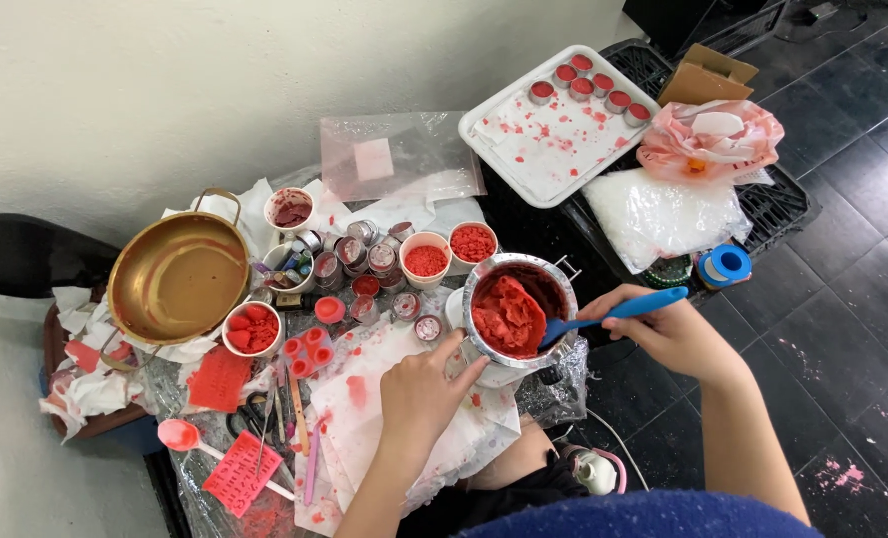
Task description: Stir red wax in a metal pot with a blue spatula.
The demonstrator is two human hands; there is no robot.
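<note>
A metal pot (484, 274) holding a lump of red wax-like paste (507, 316) stands tilted near the middle of the cluttered table. My left hand (419, 394) steadies the pot at its lower left rim, fingers touching the metal. In my right hand (663, 327) is a blue spatula (618, 310), whose blade reaches into the pot at the right side of the red mass.
A gold pan (177, 277) sits at the left. Small cups of red bits (426, 259), tins and tools crowd the table. A white tray (548, 134) with several filled tins lies behind, beside plastic bags (663, 214) and a tape roll (726, 265). Dark tiled floor lies to the right.
</note>
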